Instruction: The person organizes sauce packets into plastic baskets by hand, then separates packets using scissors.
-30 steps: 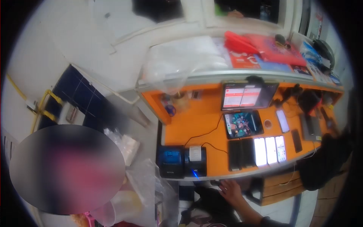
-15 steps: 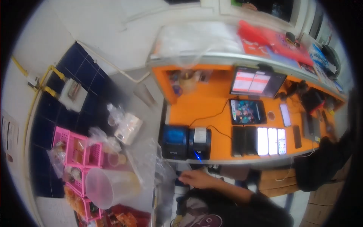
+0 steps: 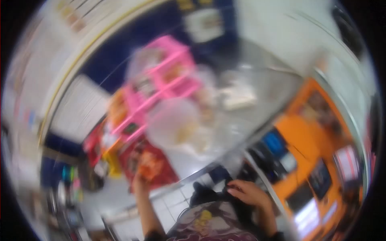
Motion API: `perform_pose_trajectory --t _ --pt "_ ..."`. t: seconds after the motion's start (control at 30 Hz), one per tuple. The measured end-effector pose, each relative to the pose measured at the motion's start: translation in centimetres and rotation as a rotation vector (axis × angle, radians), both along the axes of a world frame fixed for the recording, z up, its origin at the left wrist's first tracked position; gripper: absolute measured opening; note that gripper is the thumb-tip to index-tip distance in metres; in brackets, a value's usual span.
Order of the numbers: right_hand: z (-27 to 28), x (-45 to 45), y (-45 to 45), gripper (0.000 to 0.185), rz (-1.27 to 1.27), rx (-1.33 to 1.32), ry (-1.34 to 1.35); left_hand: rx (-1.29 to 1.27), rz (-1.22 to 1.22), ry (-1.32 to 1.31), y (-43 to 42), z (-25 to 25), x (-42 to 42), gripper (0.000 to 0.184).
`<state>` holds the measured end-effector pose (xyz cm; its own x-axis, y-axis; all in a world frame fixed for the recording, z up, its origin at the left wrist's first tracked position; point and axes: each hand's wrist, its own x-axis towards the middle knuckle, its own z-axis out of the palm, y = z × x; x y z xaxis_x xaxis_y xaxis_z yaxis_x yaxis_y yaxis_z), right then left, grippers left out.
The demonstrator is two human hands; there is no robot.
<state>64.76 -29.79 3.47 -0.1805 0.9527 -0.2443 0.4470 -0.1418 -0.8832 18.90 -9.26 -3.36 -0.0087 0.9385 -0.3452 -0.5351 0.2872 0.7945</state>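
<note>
Blurred by motion, my left hand [image 3: 139, 181] is at the near edge of an orange packet [image 3: 151, 165]. The packet is on a dark red bag [image 3: 167, 176] on the metal counter. Smearing hides the fingers, so I cannot tell whether they grip the packet. Close to my body, by the gap between counter and desk, my right hand [image 3: 248, 193] has its fingers apart and nothing visible in them. A translucent plastic tub [image 3: 167, 120] and a pink basket rack [image 3: 173, 52] stand beyond the left hand.
An orange desk [image 3: 297, 130] on the right carries black printers [image 3: 263, 160], a tablet [image 3: 320, 178], phones [image 3: 307, 217] and a monitor [image 3: 346, 162]. A white box [image 3: 239, 96] lies on the metal counter [image 3: 269, 90]. White floor tiles [image 3: 165, 213] show below.
My view has swung left, so the desk has shifted to the right and the pink rack to the middle. My left hand has come into view at the orange packet.
</note>
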Motion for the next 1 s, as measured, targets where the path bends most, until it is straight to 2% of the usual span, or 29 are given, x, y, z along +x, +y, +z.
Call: perform_pose_trajectory --t 0.07,0.1,0.2,0.3,0.33,0.37,0.43,0.5,0.57,0.6,0.63,0.67,0.7,0.73,0.77,0.83,0.87,0.97,1.0 --pt "1.7 -1.3 3.0 0.032 -0.045 0.018 0.107 -0.001 0.159 0.247 -0.5 -0.8 0.1 0.024" --pt "1.6 -2.3 4.5 0.032 0.07 0.025 0.101 -0.011 0.166 0.39 -1.7 1.4 1.4 0.019" --pt "-0.1 -4.4 7.4 0.027 0.051 -0.088 0.312 0.014 0.305 0.42 -3.0 3.9 3.3 0.014" --pt "-0.7 -7.9 10.9 0.027 0.255 -0.218 0.34 -0.009 0.346 0.533 -3.2 3.5 1.6 0.015" --pt "-0.3 -9.3 12.2 0.026 0.329 -0.251 0.249 -0.048 0.33 0.591 -3.7 3.0 0.7 0.016" --pt "-0.2 -11.0 13.3 0.026 0.354 -0.263 0.236 -0.065 0.355 0.581 -4.0 2.6 -0.4 0.016" --pt "-1.2 -14.9 15.6 0.026 0.45 -0.146 0.199 -0.086 0.436 0.246 -4.1 1.8 -2.3 0.016" --pt "-2.2 -20.0 18.5 0.029 0.412 -0.144 0.132 -0.117 0.42 0.183 -4.0 1.7 -4.5 0.023" --pt "-4.0 -24.7 21.1 0.031 0.366 -0.14 0.072 -0.183 0.323 -0.067 -3.6 1.7 -6.7 0.034" --pt "-5.2 -27.1 22.3 0.035 0.315 -0.026 -0.134 -0.174 0.28 -0.151 -3.3 1.2 -7.6 0.044" --pt "-6.4 -29.3 23.6 0.039 0.27 0.092 -0.342 -0.177 0.285 -0.168 -3.0 0.7 -8.5 0.044" --pt "-8.0 -31.2 24.7 0.039 0.281 0.089 -0.36 -0.192 0.246 -0.246 -2.8 0.9 -9.2 0.046" --pt "-9.3 -33.0 25.6 0.042 0.104 0.191 -0.434 -0.21 0.205 -0.325 -2.5 0.7 -10.0 0.047" --pt "-10.5 -34.1 26.1 0.046 -0.074 0.294 -0.507 -0.229 0.192 -0.359 -2.2 0.1 -10.7 0.048" --pt "-10.3 -34.7 26.6 0.046 -0.067 0.286 -0.527 -0.24 0.194 -0.379 -2.0 -0.1 -11.4 0.048" --pt "-9.7 -35.5 28.1 0.047 0.006 0.081 -0.716 -0.226 0.084 -0.4 -1.1 -0.2 -12.9 0.047" --pt "-10.0 -35.5 28.4 0.044 0.013 0.119 -0.693 -0.26 0.081 -0.443 -0.5 -0.3 -13.6 0.037" --pt "-10.9 -35.5 28.8 0.035 0.03 0.206 -0.69 -0.295 -0.007 -0.403 1.2 -0.8 -15.9 0.037" --pt "-11.3 -35.3 28.9 0.035 0.004 0.186 -0.703 -0.347 0.011 -0.29 1.9 -0.6 -16.0 0.033"
